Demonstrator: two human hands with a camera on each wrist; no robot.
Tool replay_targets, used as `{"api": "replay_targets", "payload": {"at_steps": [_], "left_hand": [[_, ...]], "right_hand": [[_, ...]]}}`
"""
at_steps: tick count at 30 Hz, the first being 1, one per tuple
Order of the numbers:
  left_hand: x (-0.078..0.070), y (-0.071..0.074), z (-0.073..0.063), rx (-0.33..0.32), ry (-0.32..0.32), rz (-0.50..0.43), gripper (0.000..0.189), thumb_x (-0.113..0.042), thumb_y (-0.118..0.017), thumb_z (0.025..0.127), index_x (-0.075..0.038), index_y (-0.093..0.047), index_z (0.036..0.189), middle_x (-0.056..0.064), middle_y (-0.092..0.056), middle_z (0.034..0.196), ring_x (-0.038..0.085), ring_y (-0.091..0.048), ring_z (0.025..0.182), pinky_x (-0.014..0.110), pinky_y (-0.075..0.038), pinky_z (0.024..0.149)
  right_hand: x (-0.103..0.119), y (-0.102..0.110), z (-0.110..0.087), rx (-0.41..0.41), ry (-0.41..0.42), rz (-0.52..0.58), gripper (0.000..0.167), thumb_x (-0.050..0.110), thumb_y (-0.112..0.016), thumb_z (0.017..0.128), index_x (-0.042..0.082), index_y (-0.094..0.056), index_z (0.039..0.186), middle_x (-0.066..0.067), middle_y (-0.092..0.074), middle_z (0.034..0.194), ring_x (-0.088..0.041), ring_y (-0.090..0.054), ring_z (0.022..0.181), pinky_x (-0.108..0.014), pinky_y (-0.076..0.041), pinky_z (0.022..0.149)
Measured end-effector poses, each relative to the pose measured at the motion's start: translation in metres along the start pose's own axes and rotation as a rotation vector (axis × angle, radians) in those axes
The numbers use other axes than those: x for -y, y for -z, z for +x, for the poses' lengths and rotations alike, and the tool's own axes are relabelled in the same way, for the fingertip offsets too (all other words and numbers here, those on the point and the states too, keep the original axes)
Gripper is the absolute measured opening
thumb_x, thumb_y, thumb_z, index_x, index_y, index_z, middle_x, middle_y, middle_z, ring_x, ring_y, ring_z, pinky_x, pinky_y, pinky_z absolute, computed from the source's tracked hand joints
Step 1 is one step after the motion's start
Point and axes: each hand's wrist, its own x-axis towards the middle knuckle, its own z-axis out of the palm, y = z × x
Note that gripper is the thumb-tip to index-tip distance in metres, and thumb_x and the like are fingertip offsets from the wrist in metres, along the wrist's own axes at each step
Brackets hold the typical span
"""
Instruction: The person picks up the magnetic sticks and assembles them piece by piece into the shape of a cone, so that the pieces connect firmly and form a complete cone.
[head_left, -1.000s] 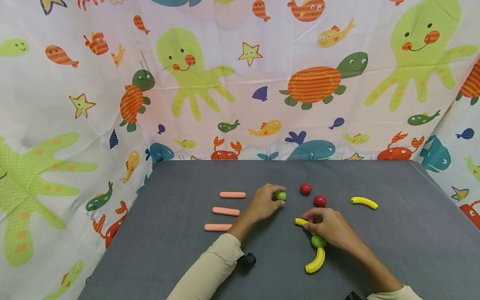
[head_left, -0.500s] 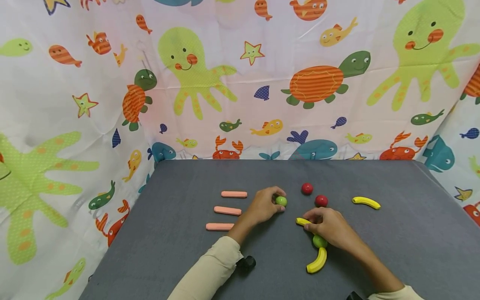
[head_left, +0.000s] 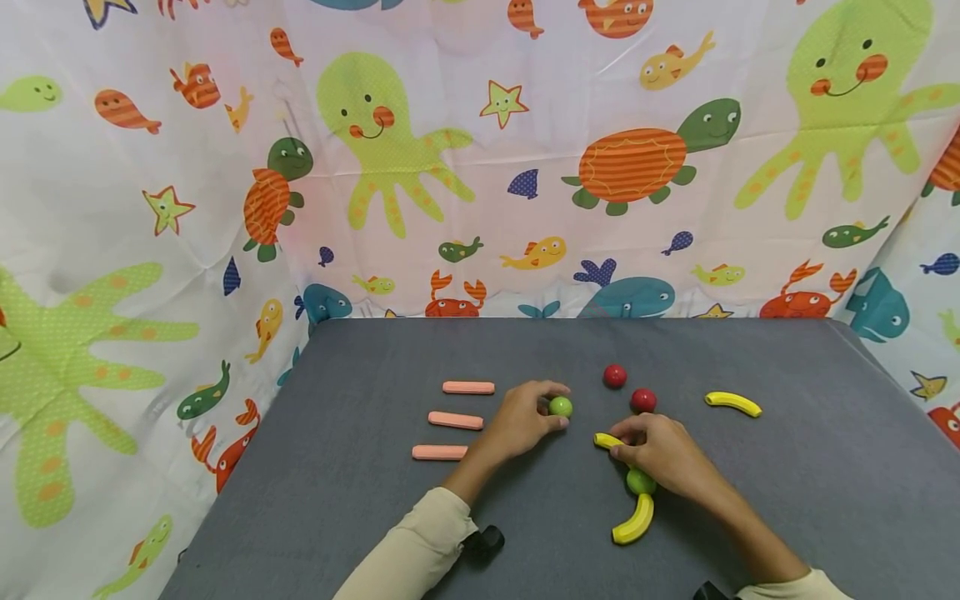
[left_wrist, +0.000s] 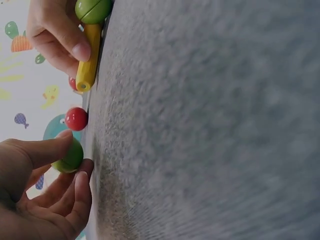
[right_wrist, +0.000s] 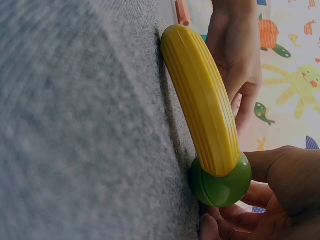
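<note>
On the grey table (head_left: 787, 500) my left hand (head_left: 542, 410) pinches a small green ball (head_left: 559, 407) between thumb and fingers; the left wrist view shows that ball (left_wrist: 69, 156) just off the surface. My right hand (head_left: 622, 450) grips the end of a yellow banana piece (head_left: 602, 440) lying on the table. A second green ball (head_left: 639, 481) sits under the right palm, touching another yellow banana (head_left: 633, 521). In the right wrist view that banana (right_wrist: 205, 100) butts against this ball (right_wrist: 220, 182).
Two red balls (head_left: 615, 376) (head_left: 642, 400) lie just beyond the hands. A third banana (head_left: 732, 404) lies to the right. Three pink sticks (head_left: 468, 387) (head_left: 455, 420) (head_left: 438, 452) lie in a column on the left. A sea-creature cloth (head_left: 480, 167) hangs behind the table.
My left hand has drawn the green ball slightly toward the near side. The right hand has stayed on the banana piece.
</note>
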Motion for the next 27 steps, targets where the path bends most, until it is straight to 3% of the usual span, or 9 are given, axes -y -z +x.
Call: {"api": "replay_targets", "payload": {"at_steps": [12, 17, 21, 27], "left_hand": [[-0.009, -0.005, -0.008, -0.004, -0.031, -0.08, 0.034, -0.016, -0.088, 0.089, -0.015, -0.073, 0.121, -0.001, -0.074, 0.119, 0.008, -0.07, 0.097, 0.023, -0.056, 0.085], [-0.012, -0.007, -0.01, -0.001, -0.044, -0.035, 0.041, -0.019, -0.088, 0.09, -0.013, -0.075, 0.128, 0.001, -0.073, 0.114, 0.008, -0.069, 0.096, 0.021, -0.054, 0.083], [-0.014, -0.007, -0.01, 0.007, -0.051, 0.009, 0.038, -0.021, -0.089, 0.089, -0.014, -0.078, 0.125, -0.001, -0.07, 0.107, 0.008, -0.068, 0.094, 0.02, -0.053, 0.081], [-0.017, -0.01, -0.011, 0.039, -0.022, -0.044, 0.033, -0.019, -0.089, 0.089, -0.015, -0.076, 0.119, -0.005, -0.073, 0.108, 0.002, -0.068, 0.093, 0.019, -0.055, 0.083]], "right_hand": [[-0.001, 0.002, -0.002, -0.02, -0.009, 0.036, 0.016, 0.014, -0.082, 0.091, 0.008, -0.079, 0.105, 0.002, -0.069, 0.085, -0.014, -0.06, 0.077, -0.027, -0.048, 0.063], [-0.003, 0.003, -0.003, -0.03, 0.012, 0.06, 0.016, 0.015, -0.082, 0.091, 0.008, -0.077, 0.105, 0.002, -0.071, 0.086, -0.014, -0.062, 0.077, -0.027, -0.049, 0.063], [-0.003, 0.005, -0.003, -0.034, 0.016, 0.069, 0.02, 0.015, -0.082, 0.091, 0.005, -0.077, 0.107, 0.002, -0.07, 0.085, -0.015, -0.062, 0.078, -0.026, -0.049, 0.062], [-0.001, 0.004, -0.004, -0.039, 0.013, 0.074, 0.022, 0.016, -0.082, 0.092, 0.004, -0.077, 0.109, 0.001, -0.069, 0.085, -0.015, -0.061, 0.078, -0.025, -0.048, 0.063]]}}
